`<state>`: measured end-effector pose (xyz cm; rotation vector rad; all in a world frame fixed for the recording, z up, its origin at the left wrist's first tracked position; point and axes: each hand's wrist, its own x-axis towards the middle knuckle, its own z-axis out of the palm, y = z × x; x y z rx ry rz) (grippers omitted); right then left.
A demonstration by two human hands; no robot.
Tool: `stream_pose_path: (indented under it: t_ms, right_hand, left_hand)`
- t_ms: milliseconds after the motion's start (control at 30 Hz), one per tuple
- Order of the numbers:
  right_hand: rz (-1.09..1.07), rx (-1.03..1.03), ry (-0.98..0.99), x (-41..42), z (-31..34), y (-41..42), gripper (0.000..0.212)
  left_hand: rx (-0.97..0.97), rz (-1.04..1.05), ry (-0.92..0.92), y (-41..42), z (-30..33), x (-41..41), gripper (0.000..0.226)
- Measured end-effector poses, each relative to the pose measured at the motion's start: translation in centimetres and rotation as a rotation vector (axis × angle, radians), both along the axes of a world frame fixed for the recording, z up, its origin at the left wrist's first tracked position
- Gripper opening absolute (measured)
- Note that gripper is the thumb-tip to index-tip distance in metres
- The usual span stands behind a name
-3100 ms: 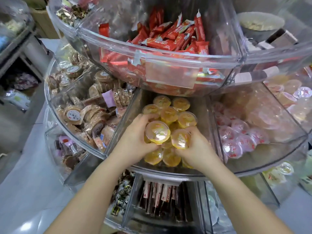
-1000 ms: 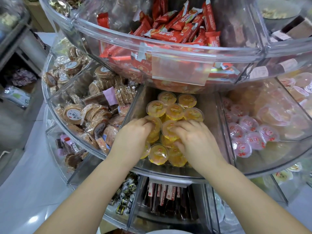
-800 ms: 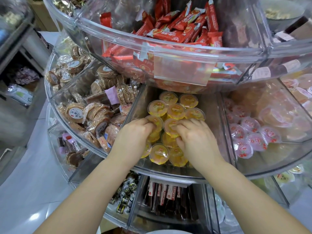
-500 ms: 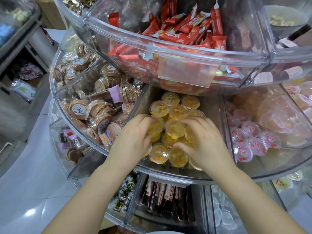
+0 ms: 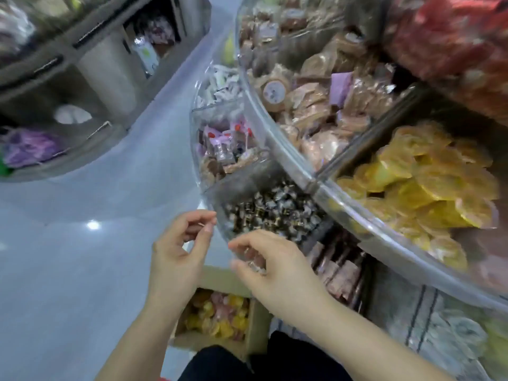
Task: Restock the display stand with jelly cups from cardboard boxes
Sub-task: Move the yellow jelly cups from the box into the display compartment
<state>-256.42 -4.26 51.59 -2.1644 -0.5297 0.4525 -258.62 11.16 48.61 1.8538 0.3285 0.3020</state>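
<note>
The picture is blurred by movement. Yellow jelly cups [image 5: 423, 185] fill a compartment of the clear round display stand [image 5: 291, 158] at the right. An open cardboard box [image 5: 220, 314] with yellow and pink jelly cups stands on the floor below my hands. My left hand [image 5: 181, 251] hovers above the box with loosely curled fingers and holds nothing. My right hand [image 5: 272, 265] hangs beside it in front of the stand's lower tier, fingers loosely curled, also holding nothing.
Brown wrapped cakes [image 5: 310, 100] fill the compartment left of the jelly cups. Dark wrapped sweets [image 5: 272, 213] lie in the lower tier. Red packets [image 5: 453, 37] sit on the top tier. A second shelf unit [image 5: 68, 86] stands at the left across the grey floor [image 5: 82, 257].
Both hands have come out of the jelly cup compartment and dropped down and left, above the box. My view has swung down and to the left.
</note>
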Motion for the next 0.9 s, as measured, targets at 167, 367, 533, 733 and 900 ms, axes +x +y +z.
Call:
stream_pose_path:
  t_ms: [167, 367, 533, 733, 900]
  right_hand:
    - [0.179, -0.238, 0.423, -3.8, -14.5, 7.1, 0.021]
    - [0.256, -0.682, 0.826, -9.7, -35.9, 8.6, 0.028]
    - [0.423, -1.003, 0.683, -11.3, -51.0, 8.0, 0.026]
    - [0.514, -1.036, 0.183, -10.1, -63.2, 8.7, 0.044]
    - [0.473, -1.097, -0.058, -10.8, -68.3, 8.3, 0.057]
  left_hand:
    - [-0.049, 0.202, 0.405, 7.2, -12.4, -8.7, 0.031]
    - [0.025, 0.055, 0.879, 9.6, -30.6, -16.7, 0.025]
    - [0.076, -0.2, 0.99, 8.4, -45.1, -17.8, 0.024]
    - [0.054, -0.164, 1.047, 7.9, -59.5, -14.2, 0.039]
    - [0.059, -0.059, 1.194, 6.8, -66.2, -11.8, 0.061]
